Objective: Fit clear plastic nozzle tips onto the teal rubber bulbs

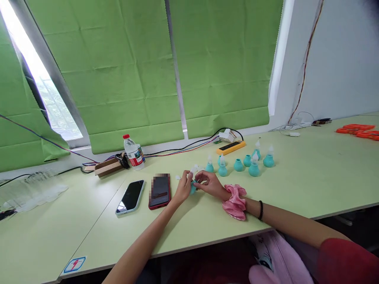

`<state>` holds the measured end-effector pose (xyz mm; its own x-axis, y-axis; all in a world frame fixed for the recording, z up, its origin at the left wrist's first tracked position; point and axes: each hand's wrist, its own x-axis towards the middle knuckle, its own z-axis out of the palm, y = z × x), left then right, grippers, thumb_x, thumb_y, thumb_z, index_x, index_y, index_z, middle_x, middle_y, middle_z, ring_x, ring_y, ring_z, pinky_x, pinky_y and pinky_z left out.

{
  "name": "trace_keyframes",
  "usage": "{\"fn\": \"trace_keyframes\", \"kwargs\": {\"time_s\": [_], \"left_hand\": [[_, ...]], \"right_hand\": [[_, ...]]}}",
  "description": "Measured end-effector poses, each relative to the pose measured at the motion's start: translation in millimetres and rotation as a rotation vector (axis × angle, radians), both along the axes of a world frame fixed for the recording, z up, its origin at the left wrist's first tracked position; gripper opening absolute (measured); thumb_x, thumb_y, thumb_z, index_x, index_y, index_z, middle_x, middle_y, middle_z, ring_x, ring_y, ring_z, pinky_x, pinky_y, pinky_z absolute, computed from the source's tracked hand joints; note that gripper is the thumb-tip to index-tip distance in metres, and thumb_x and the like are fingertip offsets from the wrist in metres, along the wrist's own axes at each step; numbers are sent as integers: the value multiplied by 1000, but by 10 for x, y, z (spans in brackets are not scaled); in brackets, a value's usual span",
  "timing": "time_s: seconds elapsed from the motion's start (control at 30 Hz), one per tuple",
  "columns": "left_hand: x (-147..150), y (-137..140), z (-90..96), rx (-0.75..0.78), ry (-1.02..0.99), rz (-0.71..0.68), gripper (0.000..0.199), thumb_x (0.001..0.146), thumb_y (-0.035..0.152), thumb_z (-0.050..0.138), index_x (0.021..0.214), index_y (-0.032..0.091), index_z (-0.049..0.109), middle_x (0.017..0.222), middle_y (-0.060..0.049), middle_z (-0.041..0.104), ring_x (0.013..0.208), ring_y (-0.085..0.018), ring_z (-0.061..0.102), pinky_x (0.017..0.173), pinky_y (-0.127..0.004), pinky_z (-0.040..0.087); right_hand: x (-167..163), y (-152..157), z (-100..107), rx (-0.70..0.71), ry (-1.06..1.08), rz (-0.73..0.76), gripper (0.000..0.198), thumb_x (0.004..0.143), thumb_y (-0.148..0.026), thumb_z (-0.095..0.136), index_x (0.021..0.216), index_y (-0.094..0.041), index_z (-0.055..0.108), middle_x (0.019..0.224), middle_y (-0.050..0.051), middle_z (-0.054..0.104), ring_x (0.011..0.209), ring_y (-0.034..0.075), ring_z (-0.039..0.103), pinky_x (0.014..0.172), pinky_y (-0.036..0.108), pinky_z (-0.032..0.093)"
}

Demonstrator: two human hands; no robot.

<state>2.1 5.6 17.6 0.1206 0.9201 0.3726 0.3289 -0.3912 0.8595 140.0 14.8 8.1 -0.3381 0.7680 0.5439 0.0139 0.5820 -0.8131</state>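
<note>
A small turquoise squeeze bulb (193,187) is between my two hands above the table, partly covered by the fingers. My left hand (183,188) is closed around its left side. From the right, my right hand (211,185) has its thumb and fingertips pinched at the bulb's upper part. Small whitish translucent pieces (196,168) lie just behind the hands. To the right stand several more turquoise bulbs; one bulb (238,165) has an open neck, while another bulb (254,169) carries a clear pointed nozzle (255,157).
Two phones, one pale-cased (130,197) and one red-cased (160,191), lie left of my hands. Behind them are a bottle (133,153) and a cardboard tray (109,167). A yellow power strip (231,147) and cables run along the back. Orange-handled scissors (355,128) lie far right.
</note>
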Motion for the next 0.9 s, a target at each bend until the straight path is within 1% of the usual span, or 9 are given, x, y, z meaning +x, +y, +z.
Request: {"fn": "trace_keyframes", "kwargs": {"time_s": [0.13, 0.3, 0.43, 0.57, 0.63, 0.7, 0.77, 0.83, 0.9], "left_hand": [[-4, -31, 15, -64, -19, -97, 34, 80, 50, 25, 84, 19, 37, 49, 6, 43, 39, -10, 46, 39, -20, 33], [-28, -28, 54, -86, 6, -121, 35, 79, 50, 27, 73, 18, 39, 46, 5, 40, 39, -10, 44, 38, -20, 32], [-25, -36, 57, -64, 77, -111, 33, 79, 46, 29, 69, 17, 42, 50, 4, 43, 44, -10, 44, 43, -21, 34], [-27, -46, 44, -96, 70, -143, 31, 78, 43, 30, 73, 16, 45, 50, 3, 43, 44, -10, 44, 42, -21, 34], [-41, -40, 41, -118, 15, -152, 25, 77, 39, 31, 78, 17, 44, 49, 4, 43, 43, -11, 44, 41, -20, 33], [-60, -26, 47, -142, -61, -149, 16, 73, 30, 33, 81, 18, 40, 49, 5, 45, 43, -11, 45, 40, -20, 32], [-80, -6, 61, -165, -124, -143, 15, 66, 22, 34, 80, 20, 35, 50, 6, 45, 43, -10, 44, 41, -19, 32], [-94, 15, 77, -157, -137, -114, 17, 60, 18, 37, 76, 20, 33, 51, 7, 43, 44, -9, 42, 41, -18, 32], [-103, 34, 88, -119, -95, -55, 15, 57, 18, 40, 71, 19, 33, 52, 7, 40, 45, -7, 40, 42, -17, 31]], "right_hand": [[-21, 34, -18, -43, 22, 35, 33, 61, -36, 63, 84, -16, 50, 75, 3, 54, 68, 13, 54, 53, 23, 50], [5, 178, -26, -167, 116, 39, 40, 62, -39, 62, 92, -15, 52, 66, 0, 52, 64, 13, 53, 43, 21, 48], [42, 194, 10, -284, 112, 95, 40, 62, -40, 61, 94, -16, 57, 77, 3, 57, 70, 13, 54, 46, 20, 48], [58, 153, 53, -393, 137, 128, 34, 60, -38, 64, 85, -16, 59, 82, 3, 58, 75, 13, 55, 55, 21, 49], [54, 157, 61, -403, 189, 135, 31, 59, -37, 65, 81, -16, 58, 83, 2, 57, 76, 12, 54, 58, 22, 50], [47, 180, 62, -400, 262, 126, 29, 58, -37, 66, 78, -17, 56, 87, 2, 55, 78, 13, 53, 59, 24, 51], [47, 214, 59, -405, 308, 120, 30, 57, -36, 66, 77, -17, 54, 88, 3, 55, 78, 14, 53, 59, 27, 52], [56, 247, 52, -400, 305, 117, 33, 57, -35, 66, 80, -17, 53, 84, 3, 55, 76, 14, 54, 58, 29, 52], [72, 268, 41, -351, 248, 117, 36, 59, -35, 65, 88, -17, 54, 76, 2, 55, 69, 13, 54, 55, 28, 53]]}}
